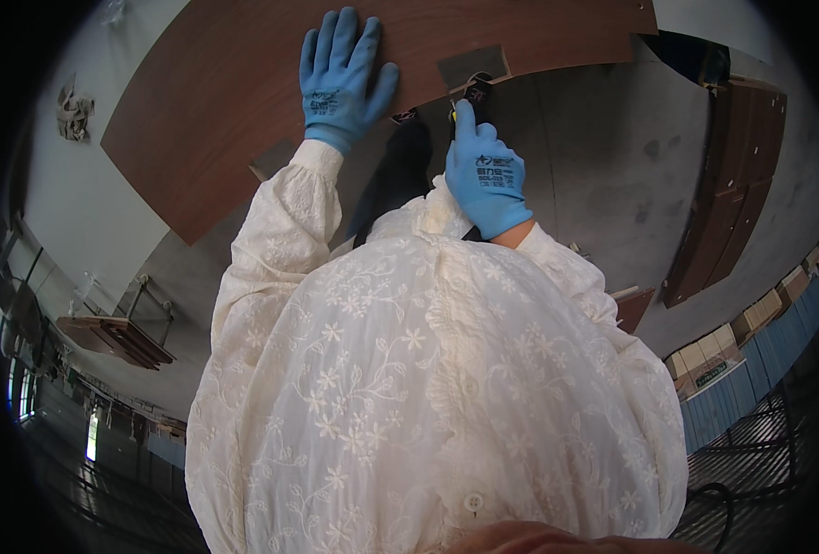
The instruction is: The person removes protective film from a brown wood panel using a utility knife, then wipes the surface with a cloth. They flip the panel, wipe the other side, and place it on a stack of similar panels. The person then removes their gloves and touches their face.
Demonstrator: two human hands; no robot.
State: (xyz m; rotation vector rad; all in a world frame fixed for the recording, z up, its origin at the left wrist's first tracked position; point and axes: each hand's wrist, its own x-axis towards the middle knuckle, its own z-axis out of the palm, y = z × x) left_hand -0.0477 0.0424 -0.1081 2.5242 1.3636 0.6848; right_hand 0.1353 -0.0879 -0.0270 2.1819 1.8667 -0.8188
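My left hand [337,88], in a blue work glove, lies flat with its fingers stretched out on a large reddish-brown wood panel [206,129]. My right hand [487,175], gloved the same way, is closed around a slim tool with a yellow part and a thin metal tip, apparently a utility knife [454,113]. Its index finger points forward along the tool. The tip is close to the panel's near edge, beside a rectangular cutout [469,66]. Most of the tool is hidden behind the glove.
Brown panels [728,194] are stacked at the right, past the grey floor [603,157]. Cardboard boxes [755,309] line the far right. A pale surface [86,185] carries a crumpled cloth [74,111] at the left. More brown boards [114,340] are at lower left.
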